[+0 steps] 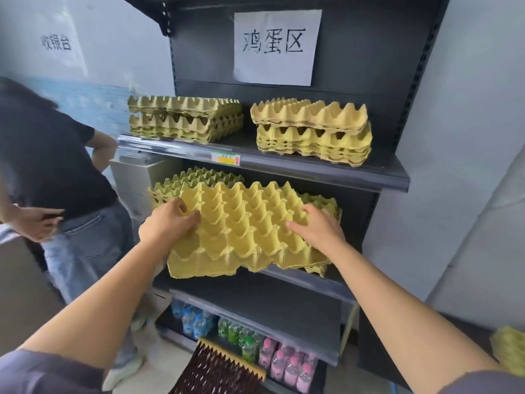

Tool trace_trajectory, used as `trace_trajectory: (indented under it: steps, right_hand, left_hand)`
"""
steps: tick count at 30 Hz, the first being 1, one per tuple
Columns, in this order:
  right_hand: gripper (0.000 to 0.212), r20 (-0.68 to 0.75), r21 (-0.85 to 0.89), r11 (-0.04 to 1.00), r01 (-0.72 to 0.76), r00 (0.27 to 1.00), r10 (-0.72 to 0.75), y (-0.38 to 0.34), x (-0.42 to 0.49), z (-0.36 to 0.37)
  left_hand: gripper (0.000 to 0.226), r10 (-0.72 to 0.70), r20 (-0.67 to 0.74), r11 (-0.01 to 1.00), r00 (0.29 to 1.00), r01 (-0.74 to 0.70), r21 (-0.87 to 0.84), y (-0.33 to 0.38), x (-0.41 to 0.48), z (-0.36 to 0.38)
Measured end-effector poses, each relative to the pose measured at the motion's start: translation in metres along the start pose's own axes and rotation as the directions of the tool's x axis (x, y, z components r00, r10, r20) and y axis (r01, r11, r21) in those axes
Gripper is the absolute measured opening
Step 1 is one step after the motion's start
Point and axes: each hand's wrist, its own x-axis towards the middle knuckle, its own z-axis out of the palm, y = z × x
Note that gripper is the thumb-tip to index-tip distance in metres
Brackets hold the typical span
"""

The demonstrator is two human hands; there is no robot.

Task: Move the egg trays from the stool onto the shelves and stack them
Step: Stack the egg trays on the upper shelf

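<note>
A yellow egg tray (241, 231) lies across the middle shelf (298, 277), its front edge hanging over the shelf's lip. My left hand (170, 223) grips its left side with curled fingers. On its right side my right hand (318, 227) presses flat with straight fingers. The tray overlaps a stack of greenish trays (196, 177) behind it and another stack (326, 204) under its right side. On the top shelf (284, 163) stand two more tray stacks (184, 119) (311, 132). More trays (510, 348) show at the right edge.
A person in a black shirt and jeans (56, 177) stands close on the left, back turned. Bottled drinks (247, 342) fill the bottom shelf. A dark perforated crate or mat (216, 371) lies below. A paper sign (277, 46) hangs on the shelf's back panel.
</note>
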Motion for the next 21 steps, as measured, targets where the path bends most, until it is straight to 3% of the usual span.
trace_trajectory:
  steps: [8,15,21]
  right_hand:
    - [0.063,0.004,-0.027,0.994,0.103,0.995,-0.103,-0.074,0.016,-0.004]
    - [0.064,0.094,-0.001,0.994,0.105,0.990,-0.104,-0.089,0.022,0.007]
    - [0.059,-0.034,-0.015,0.974,0.225,0.974,-0.225,-0.126,0.019,0.012]
  left_hand:
    - [0.023,-0.064,-0.260,0.998,0.964,0.058,-0.032,-0.031,0.005,-0.063]
    - [0.021,-0.073,-0.255,0.997,0.964,0.080,0.017,-0.044,0.012,-0.073]
    - [0.017,-0.162,-0.286,0.986,0.944,0.165,-0.015,-0.083,0.010,-0.078]
